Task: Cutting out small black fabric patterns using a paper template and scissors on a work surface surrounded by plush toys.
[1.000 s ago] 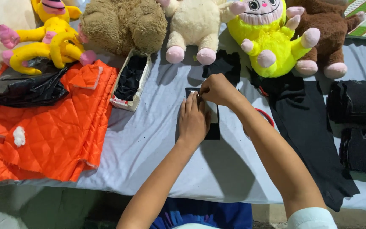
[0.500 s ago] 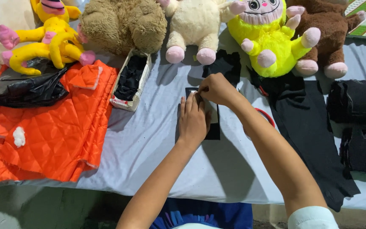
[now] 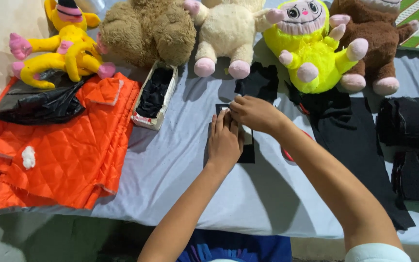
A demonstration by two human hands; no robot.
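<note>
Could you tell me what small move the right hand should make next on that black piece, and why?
Probably draw the right hand along the top edge of the black piece. The left hand lies flat on it, pinning it to the grey sheet, while the right fingertips sit at its upper corner.

Matt black cloth piece (image 3: 248, 151) lies on a smooth grey bedsheet (image 3: 180, 174). Quilted orange fabric (image 3: 59, 150), stitched in diamonds, has a slight sheen. Black plastic bag (image 3: 35, 104) is glossy and crumpled. Plush toys (image 3: 146, 31) show fuzzy pile. Cardboard box (image 3: 153, 97) looks matt.
</note>
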